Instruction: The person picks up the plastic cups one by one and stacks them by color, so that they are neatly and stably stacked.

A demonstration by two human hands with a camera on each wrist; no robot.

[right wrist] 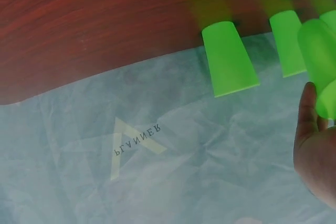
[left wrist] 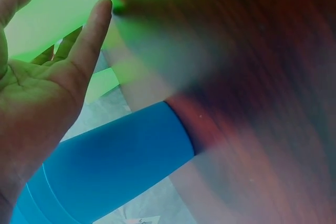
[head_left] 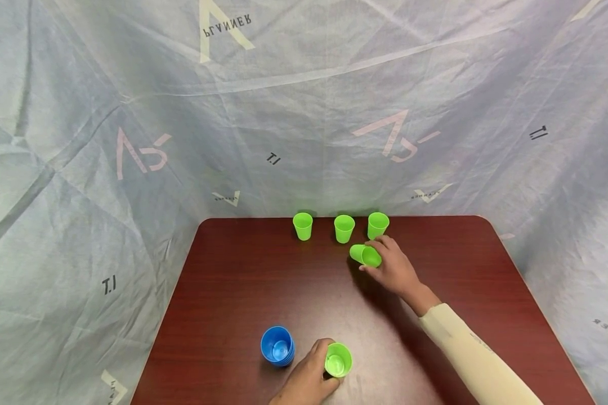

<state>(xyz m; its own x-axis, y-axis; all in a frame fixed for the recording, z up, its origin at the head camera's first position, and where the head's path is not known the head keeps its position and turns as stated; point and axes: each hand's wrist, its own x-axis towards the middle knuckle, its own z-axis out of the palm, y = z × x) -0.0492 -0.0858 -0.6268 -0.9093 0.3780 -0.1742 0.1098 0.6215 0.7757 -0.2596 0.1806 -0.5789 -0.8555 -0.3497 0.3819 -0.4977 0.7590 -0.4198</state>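
Observation:
My left hand [head_left: 308, 376] holds a green cup [head_left: 338, 360] near the front of the table, its mouth facing up. In the left wrist view, the fingers and thumb reach round the cup's pale green side [left wrist: 63, 11]. Just left of that hand stands a stack of blue cups [head_left: 277, 345], nested and upright. Farther back, my right hand [head_left: 392, 265] grips another green cup [head_left: 357, 253] by its rim end. This cup is tipped on its side, its mouth toward the palm. In the right wrist view, part of the right hand [right wrist: 317, 156] is cut off by the frame edge.
Along the table's far edge stand three upright green cups, at left [head_left: 303, 226], middle [head_left: 343, 229] and right [head_left: 378, 225]. The right one is close behind my right hand. Grey printed sheeting [head_left: 304, 140] hangs round the dark red table [head_left: 233, 281].

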